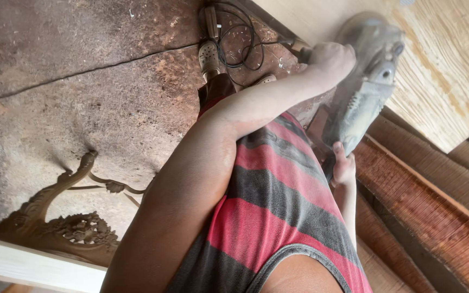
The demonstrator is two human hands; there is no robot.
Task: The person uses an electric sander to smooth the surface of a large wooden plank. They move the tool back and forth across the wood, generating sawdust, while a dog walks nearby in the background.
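Two hands, both grips closed on one grinder (362,103): left (329,59), right (343,165).

Grinder (362,92) disc hidden; right hand (344,168) fingers hidden behind body.

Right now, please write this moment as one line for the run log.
left hand: on front of grinder | right hand: grips grinder's rear handle | grinder: on pale wooden board | cable: on floor
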